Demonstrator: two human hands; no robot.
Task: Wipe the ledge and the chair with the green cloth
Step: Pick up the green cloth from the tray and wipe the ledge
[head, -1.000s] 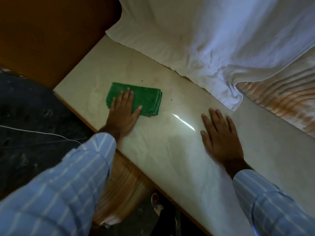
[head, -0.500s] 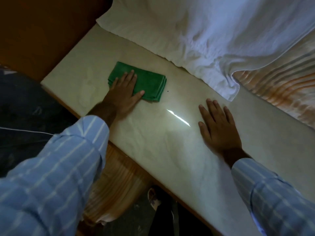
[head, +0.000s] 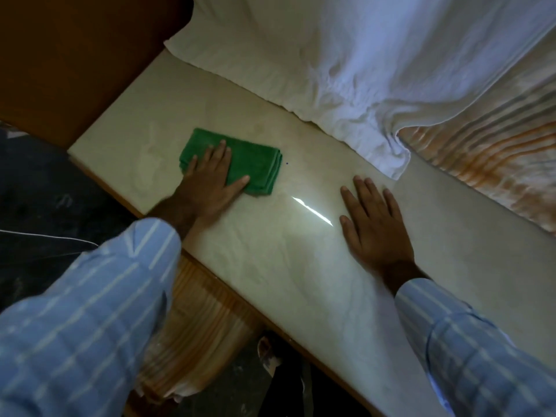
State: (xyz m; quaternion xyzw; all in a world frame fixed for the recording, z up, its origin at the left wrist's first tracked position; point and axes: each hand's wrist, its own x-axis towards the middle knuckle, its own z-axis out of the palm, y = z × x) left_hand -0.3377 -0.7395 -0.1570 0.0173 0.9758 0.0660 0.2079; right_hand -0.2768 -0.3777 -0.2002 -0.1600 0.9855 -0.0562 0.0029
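Green cloth (head: 255, 162) under left hand (head: 210, 182)

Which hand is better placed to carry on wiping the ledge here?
The left hand. It lies flat on the folded green cloth, pressing it to the ledge. The right hand rests palm-down on bare ledge, apart from the cloth, and seems only to brace.

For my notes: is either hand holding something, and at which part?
Nothing is gripped. The left hand presses flat on the green cloth, covering its near-left part; the right hand lies flat on the bare ledge.
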